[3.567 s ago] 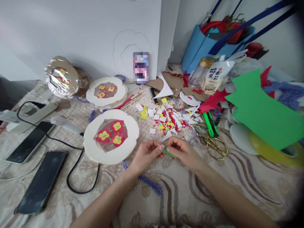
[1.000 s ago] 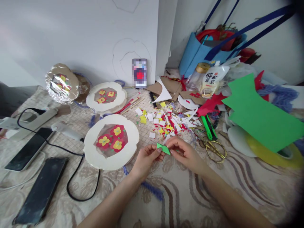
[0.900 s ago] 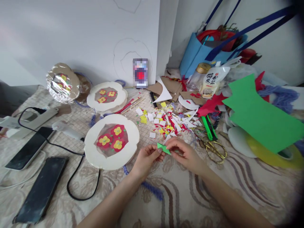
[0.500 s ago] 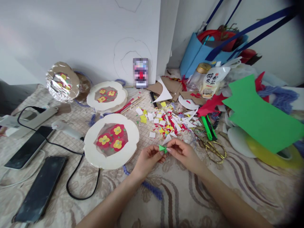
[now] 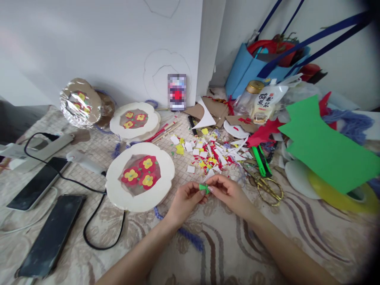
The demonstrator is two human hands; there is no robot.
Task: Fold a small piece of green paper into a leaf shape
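Observation:
A small folded piece of green paper (image 5: 203, 187) is pinched between the fingertips of both hands, above the patterned cloth. My left hand (image 5: 186, 199) grips it from the left, with thumb and fingers closed. From the right, my right hand (image 5: 227, 191) pinches its other side. Just beyond the hands lies a pile of white, red and yellow paper scraps (image 5: 212, 153). To the left is a white scalloped frame (image 5: 112, 180) with red and yellow paper flowers. Gold-handled scissors (image 5: 268, 190) rest right of my right hand.
A large green sheet (image 5: 332, 148) and yellow tape roll (image 5: 369, 198) lie at the right, near a green cutter (image 5: 260, 160). Two dark phones (image 5: 52, 235) and black cables (image 5: 86, 233) are at the left. A blue bag (image 5: 239, 71) stands behind.
The green piece has turned slightly between my fingertips, and less of it shows. Both hands otherwise hold nearly the same position; the whole view has shifted slightly.

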